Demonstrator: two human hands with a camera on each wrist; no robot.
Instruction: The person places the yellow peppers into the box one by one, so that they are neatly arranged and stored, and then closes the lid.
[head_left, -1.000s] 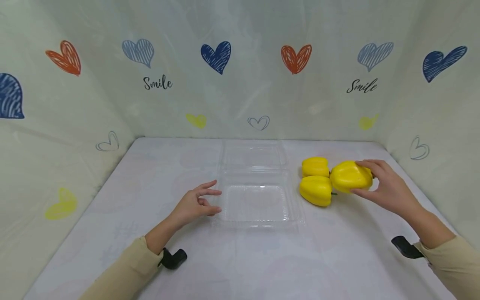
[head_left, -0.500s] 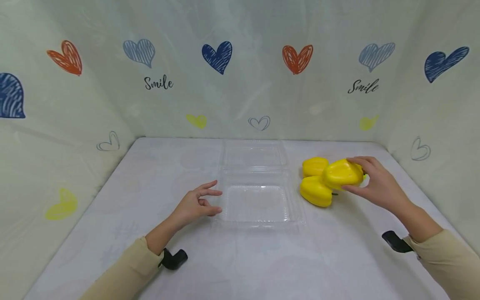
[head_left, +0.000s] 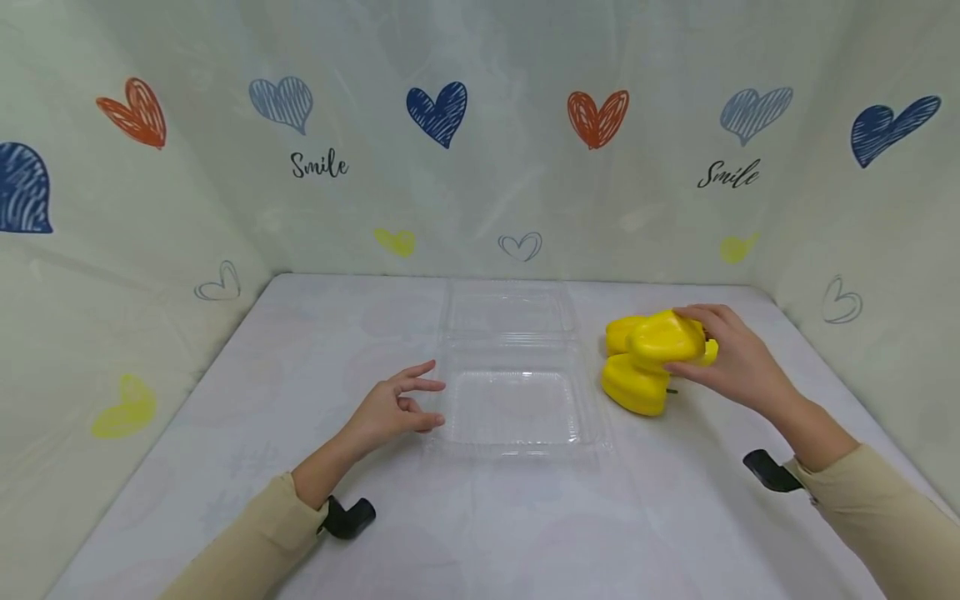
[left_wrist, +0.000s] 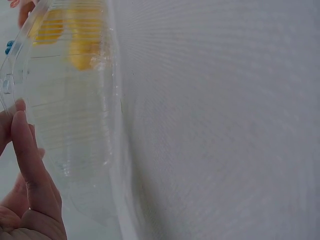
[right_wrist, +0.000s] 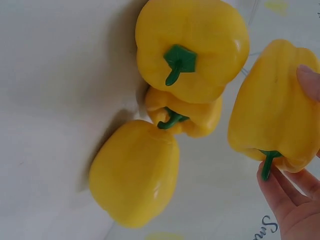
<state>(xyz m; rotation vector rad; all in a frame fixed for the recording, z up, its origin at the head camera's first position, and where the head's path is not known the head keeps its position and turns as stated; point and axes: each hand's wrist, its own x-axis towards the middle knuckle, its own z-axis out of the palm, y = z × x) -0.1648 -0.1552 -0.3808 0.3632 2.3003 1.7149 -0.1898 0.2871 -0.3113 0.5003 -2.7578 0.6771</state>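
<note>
My right hand [head_left: 723, 354] grips a yellow bell pepper [head_left: 666, 336] with thumb and fingers, raised above other peppers at the right. The right wrist view shows this held pepper [right_wrist: 272, 107] with its green stem pointing down in the image. Three more yellow peppers sit below it: one front pepper [head_left: 634, 389], one back pepper [head_left: 621, 335] partly hidden, and one behind the fingers [head_left: 711, 352]. A clear plastic container [head_left: 517, 446], its lid [head_left: 506, 315] laid back, stands at the middle. My left hand [head_left: 386, 412] holds the container's left rim with thumb and fingertips.
A pale cloth covers the table [head_left: 525, 533]. Behind and at both sides hangs a light curtain [head_left: 510, 192] printed with hearts and the word Smile. Black camera mounts [head_left: 348, 518] are on both wrists.
My right hand has carried the pepper leftward and slightly up, over the back pepper, uncovering part of another pepper behind the fingers. The left hand and container have stayed in place.
</note>
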